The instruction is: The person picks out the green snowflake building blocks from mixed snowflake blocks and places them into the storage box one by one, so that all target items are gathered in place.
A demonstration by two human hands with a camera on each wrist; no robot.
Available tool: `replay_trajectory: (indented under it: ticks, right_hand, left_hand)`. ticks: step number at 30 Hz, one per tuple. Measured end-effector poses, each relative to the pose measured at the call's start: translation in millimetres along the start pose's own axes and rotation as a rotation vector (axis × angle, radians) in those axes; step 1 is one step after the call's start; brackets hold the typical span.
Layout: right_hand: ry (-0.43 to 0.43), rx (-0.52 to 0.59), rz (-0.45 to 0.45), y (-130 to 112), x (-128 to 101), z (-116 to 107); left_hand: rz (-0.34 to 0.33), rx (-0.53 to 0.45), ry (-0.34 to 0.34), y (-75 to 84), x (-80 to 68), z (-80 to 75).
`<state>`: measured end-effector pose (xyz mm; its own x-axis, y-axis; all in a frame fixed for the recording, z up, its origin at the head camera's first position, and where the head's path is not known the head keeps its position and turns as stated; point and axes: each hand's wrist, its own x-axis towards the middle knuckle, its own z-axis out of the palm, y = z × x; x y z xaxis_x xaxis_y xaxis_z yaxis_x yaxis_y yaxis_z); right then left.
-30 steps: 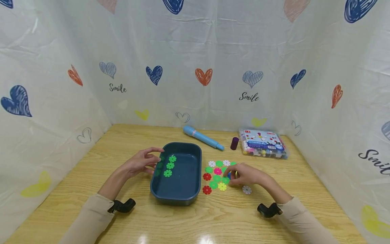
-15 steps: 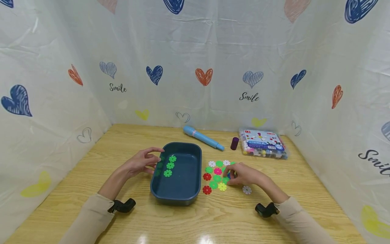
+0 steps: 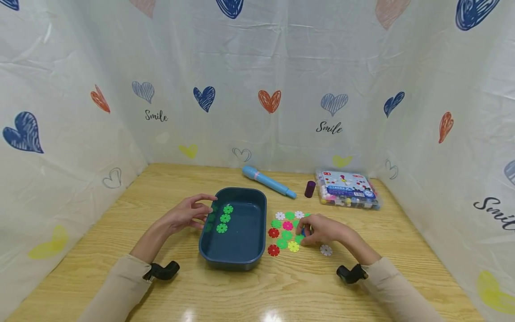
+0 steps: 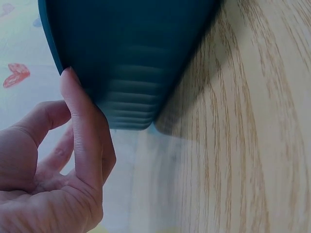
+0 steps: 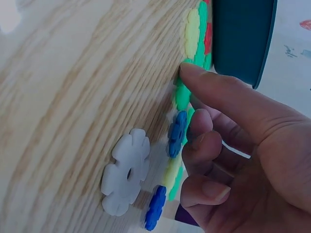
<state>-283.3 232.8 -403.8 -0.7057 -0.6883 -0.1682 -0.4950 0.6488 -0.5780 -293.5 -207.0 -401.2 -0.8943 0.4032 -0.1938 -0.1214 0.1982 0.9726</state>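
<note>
In the head view my left hand (image 3: 187,214) is at the left side of a dark blue plastic tub (image 3: 233,264), a fingertip touching its rim. Its fingers are relaxed in the left wrist view. Three green snowflake discs (image 3: 225,218) lie in a row inside the tub. To the right of the tub my right hand (image 3: 323,230) is low over several flat snowflake discs. Thumb and a curled finger pinch a green snowflake disc (image 5: 182,97) at its edges. A blue disc (image 5: 178,133) and a white disc (image 5: 126,172) lie beside the fingers.
Red discs (image 3: 273,250), a yellow disc (image 3: 293,246), a pink disc (image 3: 287,226) and white discs (image 3: 280,216) spread beside the tub. Behind them are a light blue tube (image 3: 268,182), a dark purple cylinder (image 3: 310,189) and a clear box of coloured beads (image 3: 348,189).
The green disc at my right thumb has shifted slightly to the right, and the right wrist has moved a little left. The left hand and the tub stay in place.
</note>
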Motion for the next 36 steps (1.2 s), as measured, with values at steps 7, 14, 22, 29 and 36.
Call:
replay_trajectory:
  ticks: [7,14,22,29,36]
  right_hand:
    - [0.045,-0.023,0.014,0,-1,1]
    - [0.079,-0.073,0.018,-2,-4,4]
    - [0.079,-0.081,-0.025,-2,-9,3]
    - [0.061,0.0,0.01,1,-13,-2]
    - [0.053,0.042,0.014,2,-17,-9]
  left_hand:
    - [0.004,0.005,-0.001,0.3,0.7,-0.2]
    - [0.003,-0.003,-0.009,-0.5,2.1,-0.3]
    - [0.005,-0.012,-0.011,-0.6,1.2,0.4]
    - [0.007,-0.008,-0.008,0.2,1.3,0.8]
    - [0.007,-0.009,-0.009,-0.5,1.1,0.9]
